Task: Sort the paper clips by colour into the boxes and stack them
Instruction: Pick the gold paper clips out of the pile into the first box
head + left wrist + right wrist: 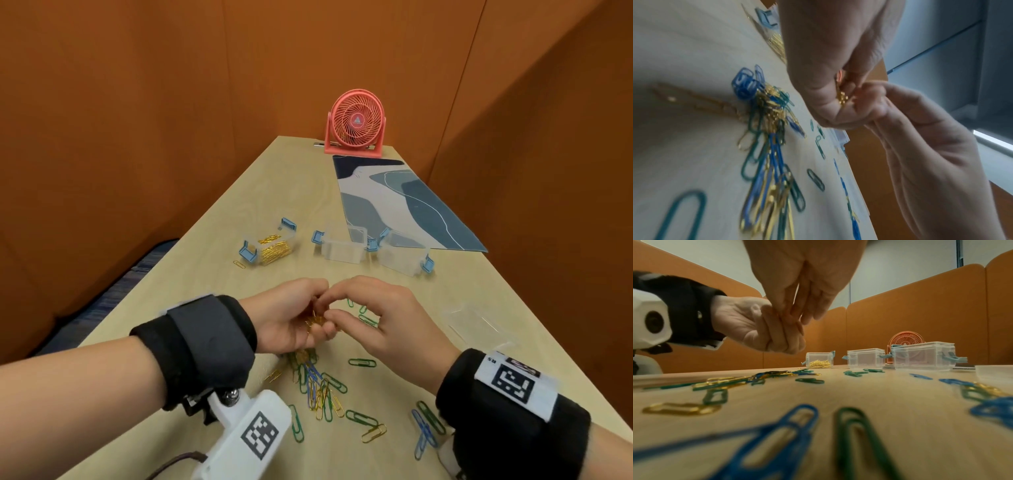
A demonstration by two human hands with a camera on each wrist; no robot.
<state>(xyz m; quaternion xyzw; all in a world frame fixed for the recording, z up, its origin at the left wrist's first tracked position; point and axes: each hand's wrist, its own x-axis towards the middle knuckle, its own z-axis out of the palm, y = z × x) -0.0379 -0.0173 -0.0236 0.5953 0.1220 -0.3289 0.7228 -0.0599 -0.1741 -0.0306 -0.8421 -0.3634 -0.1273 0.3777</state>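
Note:
My left hand (305,325) is cupped above the table and holds a small bunch of gold paper clips (317,321), which the left wrist view shows between the fingers (842,97). My right hand (334,303) reaches into that palm, thumb and forefinger pinching at the gold clips. Under both hands lies a mixed pile of green, blue and gold clips (318,387). Further back stands an open clear box with gold clips (272,250), and two empty clear boxes (342,246) (402,255) stand to its right.
A clear lid (476,320) lies right of my right hand. Loose clips are scattered near the front edge (424,425). A patterned blue mat (394,202) and a pink fan (356,123) sit at the far end. Orange partitions surround the table.

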